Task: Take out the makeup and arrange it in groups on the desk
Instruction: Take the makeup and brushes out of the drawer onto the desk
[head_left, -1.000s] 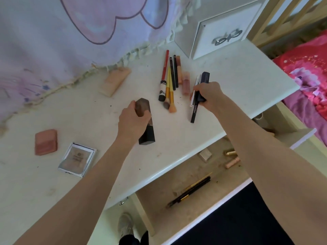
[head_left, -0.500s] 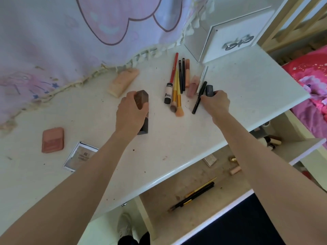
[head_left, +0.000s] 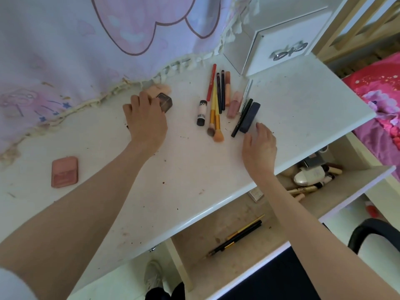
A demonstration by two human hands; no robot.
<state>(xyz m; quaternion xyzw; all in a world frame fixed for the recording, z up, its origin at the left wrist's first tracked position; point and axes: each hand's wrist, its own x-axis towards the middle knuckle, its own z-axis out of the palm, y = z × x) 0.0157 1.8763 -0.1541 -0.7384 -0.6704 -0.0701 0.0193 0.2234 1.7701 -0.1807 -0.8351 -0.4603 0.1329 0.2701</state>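
Note:
My left hand (head_left: pixel 145 120) grips a dark brown faceted bottle (head_left: pixel 165 101) standing on the white desk (head_left: pixel 194 169), right in front of a peach tube (head_left: pixel 161 89) by the cloth's fringe. A row of brushes, pencils and tubes (head_left: pixel 216 105) lies mid-desk. At its right end sit a dark blue tube (head_left: pixel 250 117) and a thin black pen (head_left: pixel 241 119). My right hand (head_left: pixel 259 146) hovers just below them, fingers relaxed, holding nothing.
A pink compact (head_left: pixel 64 172) lies at the left. The open drawer (head_left: pixel 249 234) below the desk edge holds pencils (head_left: pixel 236 239) and several bottles (head_left: pixel 311 174). A white drawer box (head_left: pixel 279 50) stands at the back right. A black chair arm (head_left: pixel 372 232) shows lower right.
My left hand carried the brown bottle back toward the peach tube. My right hand set the dark blue tube down beside the row and drew back from it.

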